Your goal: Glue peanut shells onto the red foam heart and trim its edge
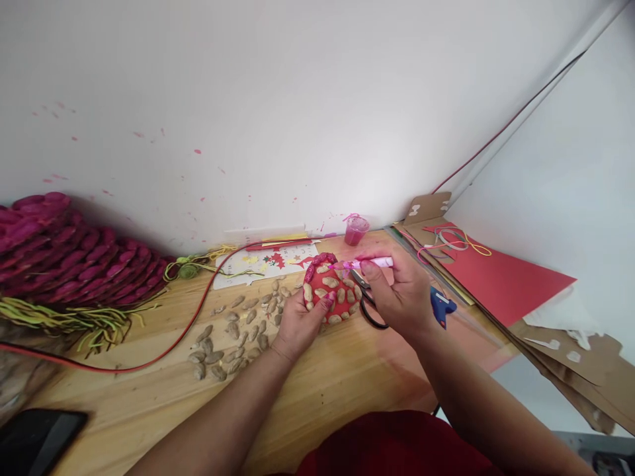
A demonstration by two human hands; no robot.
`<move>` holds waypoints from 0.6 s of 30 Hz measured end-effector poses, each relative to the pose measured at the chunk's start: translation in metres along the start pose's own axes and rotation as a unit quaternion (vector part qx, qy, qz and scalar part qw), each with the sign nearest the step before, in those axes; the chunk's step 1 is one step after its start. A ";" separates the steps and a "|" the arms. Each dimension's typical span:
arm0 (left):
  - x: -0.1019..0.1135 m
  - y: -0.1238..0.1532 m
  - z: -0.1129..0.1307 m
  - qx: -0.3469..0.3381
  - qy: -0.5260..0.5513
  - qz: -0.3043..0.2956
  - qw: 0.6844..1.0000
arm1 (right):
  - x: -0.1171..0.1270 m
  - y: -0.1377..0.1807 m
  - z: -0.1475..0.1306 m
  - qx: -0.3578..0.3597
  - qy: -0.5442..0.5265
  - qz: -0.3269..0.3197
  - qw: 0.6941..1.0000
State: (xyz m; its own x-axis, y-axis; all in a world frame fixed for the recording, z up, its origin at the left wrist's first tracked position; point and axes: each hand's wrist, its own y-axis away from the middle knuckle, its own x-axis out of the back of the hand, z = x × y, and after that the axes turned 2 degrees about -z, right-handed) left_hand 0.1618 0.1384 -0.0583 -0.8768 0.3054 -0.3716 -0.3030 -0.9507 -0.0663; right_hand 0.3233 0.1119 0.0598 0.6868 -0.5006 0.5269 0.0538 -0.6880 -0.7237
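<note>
My left hand (pixel 301 324) grips the near left edge of a round red disc (pixel 339 308), its thumb lying on the front. Peanuts in their shells are stuck over the disc, and those along its upper left rim are coated in glossy pink paint. In my right hand (pixel 397 291) is a paintbrush (pixel 380 262) with a pale, pink-smeared handle, pinched between thumb and fingers. The brush tip points left and is at the disc's upper edge. Scissors (pixel 367 301) with black handles lie just behind the disc, partly hidden. A cup of pink paint (pixel 356 231) stands beyond, by the wall.
Loose peanuts (pixel 233 330) are scattered left of the disc. A red cable (pixel 201 301) crosses the table. Stacked pink peanut-covered discs (pixel 74 258) stand far left, near a phone (pixel 42 439). At right are a blue glue gun (pixel 440 305), red paper (pixel 510 274) and cardboard (pixel 570 363).
</note>
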 end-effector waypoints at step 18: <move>0.001 0.001 0.004 -0.030 -0.078 0.005 0.996 | -0.012 0.009 -0.004 0.033 0.024 0.010 0.999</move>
State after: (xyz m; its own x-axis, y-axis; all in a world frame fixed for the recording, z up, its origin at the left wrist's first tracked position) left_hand 0.1596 0.1378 -0.0551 -0.9286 0.2959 -0.2242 -0.2751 -0.9539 -0.1196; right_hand 0.3123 0.1094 0.0487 0.6526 -0.5401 0.5315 0.0889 -0.6420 -0.7615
